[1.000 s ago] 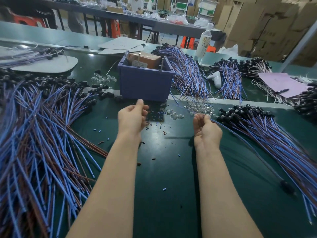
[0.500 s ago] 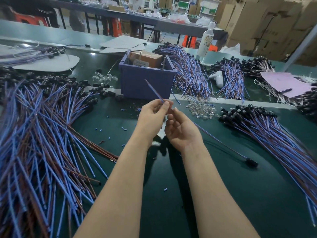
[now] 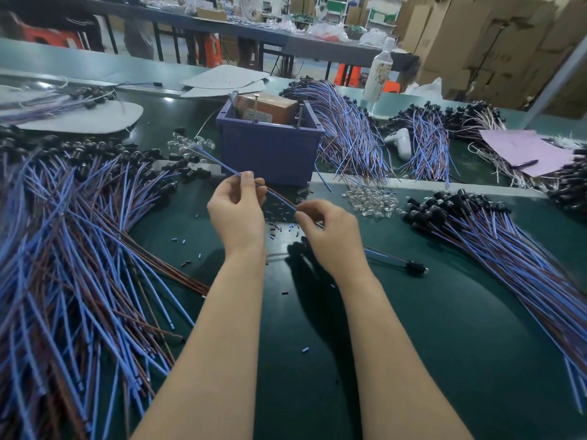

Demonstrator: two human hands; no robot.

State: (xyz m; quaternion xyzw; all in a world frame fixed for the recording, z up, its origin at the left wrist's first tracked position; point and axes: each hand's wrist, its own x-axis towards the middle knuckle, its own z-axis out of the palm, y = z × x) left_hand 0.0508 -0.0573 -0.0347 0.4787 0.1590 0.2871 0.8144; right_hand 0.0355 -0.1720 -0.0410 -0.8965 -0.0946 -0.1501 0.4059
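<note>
Pinching one blue-and-brown wire pair (image 3: 276,196) in both hands, above the green surface (image 3: 444,328). Gripped by the left hand (image 3: 235,214) farther out, by the right hand (image 3: 333,239) nearer in, with curled fingers. Slanting from far left, before the purple bin (image 3: 270,150), to near right, then trailing to a black socket (image 3: 415,267) lying right of the hands. Probably working next on the free tip, closest to the left hand.

Apart a second ago, the left hand (image 3: 236,214) and right hand (image 3: 330,236) have met in front of the bin (image 3: 270,154), both now pinching one wire (image 3: 279,198), its black plug (image 3: 416,267) drawn nearer the bin.
</note>
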